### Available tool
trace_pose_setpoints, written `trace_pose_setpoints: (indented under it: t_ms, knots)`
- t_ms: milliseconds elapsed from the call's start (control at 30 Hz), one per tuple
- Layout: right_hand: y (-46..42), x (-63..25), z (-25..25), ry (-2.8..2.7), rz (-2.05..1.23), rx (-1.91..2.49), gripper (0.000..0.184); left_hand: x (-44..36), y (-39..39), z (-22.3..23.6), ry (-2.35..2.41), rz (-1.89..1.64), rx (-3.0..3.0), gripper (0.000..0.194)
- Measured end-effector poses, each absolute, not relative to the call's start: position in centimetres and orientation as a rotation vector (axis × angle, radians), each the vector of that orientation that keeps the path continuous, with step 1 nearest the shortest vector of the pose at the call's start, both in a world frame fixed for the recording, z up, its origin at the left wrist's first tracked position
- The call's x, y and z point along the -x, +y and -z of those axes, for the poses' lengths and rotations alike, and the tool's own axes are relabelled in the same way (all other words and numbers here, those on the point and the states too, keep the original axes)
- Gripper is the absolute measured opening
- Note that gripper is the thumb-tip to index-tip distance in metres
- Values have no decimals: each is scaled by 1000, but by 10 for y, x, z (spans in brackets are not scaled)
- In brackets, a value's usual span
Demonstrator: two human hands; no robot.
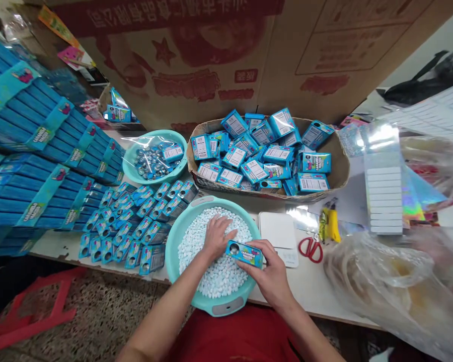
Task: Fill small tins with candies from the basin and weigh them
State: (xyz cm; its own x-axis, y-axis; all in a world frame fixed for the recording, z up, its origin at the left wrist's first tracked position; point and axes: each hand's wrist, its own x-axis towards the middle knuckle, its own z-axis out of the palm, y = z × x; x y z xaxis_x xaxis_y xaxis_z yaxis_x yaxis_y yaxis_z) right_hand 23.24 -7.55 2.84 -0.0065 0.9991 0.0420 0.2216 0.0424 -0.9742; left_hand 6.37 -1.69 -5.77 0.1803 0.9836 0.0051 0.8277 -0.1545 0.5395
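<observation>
While the right hand (270, 269) grips a small blue box (244, 253) by its right end, fingers closed round it, the box lies level just above the near half of a teal basin (173, 241) full of white candies (219, 274). Its round window faces up at the left end, which sticks out free of the grip toward the left hand (216, 236). That hand lies palm down on the candies, fingers spread and partly curled into the heap; whether it has any pinched I cannot tell. Its thumb side is just beside the box's left end.

Left of the basin, rows of the same boxes (136, 221) stand on the table (309, 286), and further left are stacks of flat blue cartons (41, 166). Behind the basin sit a smaller teal bowl (130, 161) of round metal pieces and a cardboard tray (340, 171) heaped with blue boxes. Right of the basin lie a white scale (277, 230), red scissors (311, 250), a yellow tool (332, 224) and clear plastic bags (381, 281).
</observation>
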Motion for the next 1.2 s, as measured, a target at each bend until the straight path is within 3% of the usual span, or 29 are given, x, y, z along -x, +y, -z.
trace_pose_setpoints:
  t_ms: [233, 433, 600, 800, 1200]
  knots:
    - [-76, -229, -24, -1404, -1017, 1422, 30, -65, -42, 55, 1709, -167, -2182, 17]
    - [-77, -225, -21, -1468, -986, 1497, 28, -37, -46, 47, 1895, -715, -1335, 29]
    - [-76, -212, -24, -1658, -941, 1423, 23, -47, -44, -9, 1417, -1212, -494, 32]
    - [-72, -189, -34, -1934, -798, 1443, 20, -60, -45, -50, 1222, -1497, -292, 26]
    - [-68, -189, -38, -1930, -857, 1492, 26, -66, -38, -55, 1325, -1533, -339, 28]
